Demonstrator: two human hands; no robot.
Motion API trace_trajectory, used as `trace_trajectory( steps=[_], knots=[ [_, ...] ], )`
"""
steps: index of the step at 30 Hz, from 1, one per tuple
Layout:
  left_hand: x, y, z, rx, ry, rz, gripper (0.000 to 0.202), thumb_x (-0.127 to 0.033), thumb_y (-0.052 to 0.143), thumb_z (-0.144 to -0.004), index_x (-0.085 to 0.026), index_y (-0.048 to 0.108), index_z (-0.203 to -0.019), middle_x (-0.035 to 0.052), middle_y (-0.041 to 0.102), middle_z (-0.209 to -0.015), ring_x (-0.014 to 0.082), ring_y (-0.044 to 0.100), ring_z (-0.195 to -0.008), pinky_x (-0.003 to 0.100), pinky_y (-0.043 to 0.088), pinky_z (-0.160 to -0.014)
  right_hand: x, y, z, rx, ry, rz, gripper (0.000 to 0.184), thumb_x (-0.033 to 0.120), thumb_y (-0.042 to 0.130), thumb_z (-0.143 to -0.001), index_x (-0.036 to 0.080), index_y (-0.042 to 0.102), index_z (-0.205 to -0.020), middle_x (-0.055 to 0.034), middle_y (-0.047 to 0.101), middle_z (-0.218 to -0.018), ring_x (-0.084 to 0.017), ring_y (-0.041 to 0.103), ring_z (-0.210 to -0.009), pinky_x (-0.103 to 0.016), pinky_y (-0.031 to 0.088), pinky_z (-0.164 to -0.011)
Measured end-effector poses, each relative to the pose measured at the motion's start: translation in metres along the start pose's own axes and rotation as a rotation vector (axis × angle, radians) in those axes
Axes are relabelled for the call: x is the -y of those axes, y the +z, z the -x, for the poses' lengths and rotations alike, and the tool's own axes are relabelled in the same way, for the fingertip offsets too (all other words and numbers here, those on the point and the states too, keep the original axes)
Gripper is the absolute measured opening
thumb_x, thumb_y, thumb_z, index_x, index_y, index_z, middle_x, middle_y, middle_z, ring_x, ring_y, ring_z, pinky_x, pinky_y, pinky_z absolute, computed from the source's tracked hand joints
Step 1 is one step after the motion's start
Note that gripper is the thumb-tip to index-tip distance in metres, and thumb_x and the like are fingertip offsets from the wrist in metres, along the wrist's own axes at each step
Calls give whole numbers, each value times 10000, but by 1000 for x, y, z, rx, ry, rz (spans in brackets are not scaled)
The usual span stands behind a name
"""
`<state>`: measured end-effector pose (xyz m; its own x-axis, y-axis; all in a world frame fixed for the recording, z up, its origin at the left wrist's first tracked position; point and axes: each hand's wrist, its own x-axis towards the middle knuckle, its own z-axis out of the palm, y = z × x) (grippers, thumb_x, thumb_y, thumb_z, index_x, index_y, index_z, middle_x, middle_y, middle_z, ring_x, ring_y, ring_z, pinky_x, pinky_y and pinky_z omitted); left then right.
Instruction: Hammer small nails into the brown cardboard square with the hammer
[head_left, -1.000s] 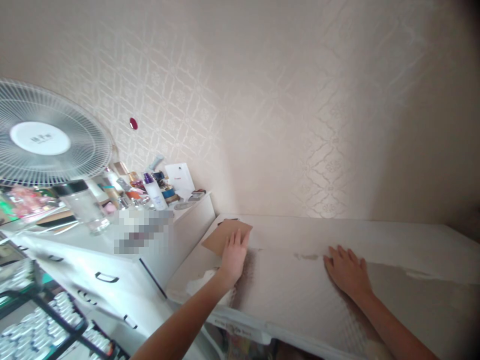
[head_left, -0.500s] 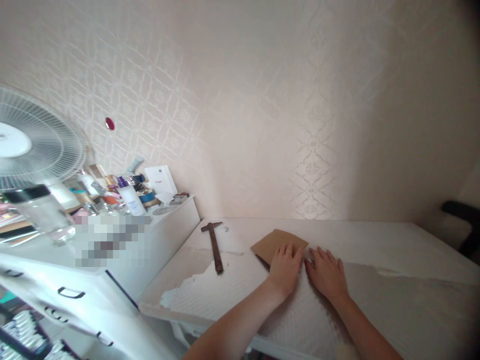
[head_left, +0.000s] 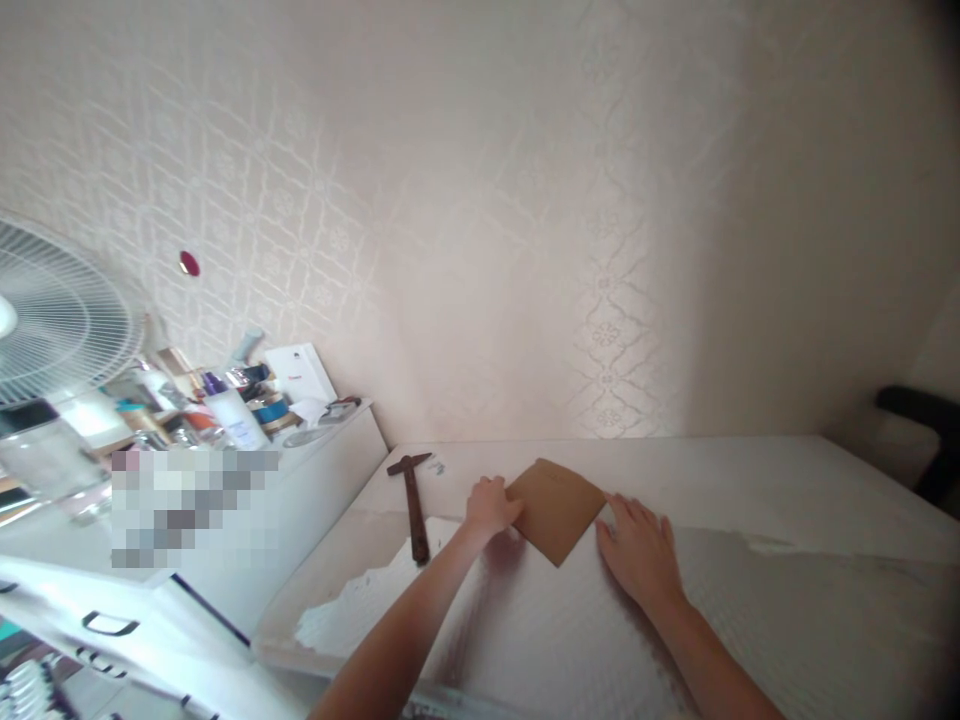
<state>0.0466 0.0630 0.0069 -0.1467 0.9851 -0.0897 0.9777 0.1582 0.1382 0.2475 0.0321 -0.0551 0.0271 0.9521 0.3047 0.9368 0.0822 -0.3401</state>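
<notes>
A brown square of stiff paper (head_left: 555,510) lies turned cornerwise on the white table, one corner toward me. My left hand (head_left: 493,505) is at its left corner, the thumb over the edge and the other fingers curled by it. Palm down on the tabletop, my right hand (head_left: 641,540) has its fingers stretched out, the fingertips at the sheet's right corner. To the left of my left hand lies a hammer (head_left: 414,510) with a dark head and brown handle.
A torn, textured white covering (head_left: 585,640) spreads over the table's near part. On the left stands a white drawer cabinet (head_left: 300,520) crowded with bottles, a white box (head_left: 301,372) and a fan (head_left: 64,310). A black armrest (head_left: 919,410) shows at the right edge.
My left hand has moved left off the top of the brown paper to its left corner, uncovering the sheet. My right hand stays near the right corner. The view has shifted slightly.
</notes>
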Motion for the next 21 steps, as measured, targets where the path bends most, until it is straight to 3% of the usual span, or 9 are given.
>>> trace_trajectory(
  steps=[8,16,18,21],
  knots=[
    [-26,-2,10,121,10,119,605,-476,599,-709,-108,522,-1183,163,581,-1207,257,580,-1076,298,464,-878,4,-1,1,16,-97,-82,453,327,344,-896,154,505,-1283,-111,503,-1337,-240,409,-1248,-511,193,-1066],
    [-29,11,4,221,32,452,540,-393,632,-720,-137,517,-1181,101,668,-1083,181,671,-808,235,531,-620,3,0,3,69,-87,-53,449,302,320,-898,143,518,-1269,-111,487,-1355,-253,365,-1283,-523,178,-1064],
    [-25,12,4,215,44,460,492,-361,601,-747,-146,522,-1182,85,674,-1068,168,669,-801,238,529,-641,3,1,2,73,-89,-53,447,290,316,-899,145,514,-1273,-108,485,-1357,-254,363,-1285,-525,178,-1064],
    [-14,7,2,122,65,356,408,-326,558,-778,-162,558,-1151,64,674,-1057,172,647,-904,258,505,-788,1,3,2,76,-89,-53,445,271,314,-898,147,509,-1278,-107,477,-1364,-257,365,-1284,-531,180,-1063]
  ],
)
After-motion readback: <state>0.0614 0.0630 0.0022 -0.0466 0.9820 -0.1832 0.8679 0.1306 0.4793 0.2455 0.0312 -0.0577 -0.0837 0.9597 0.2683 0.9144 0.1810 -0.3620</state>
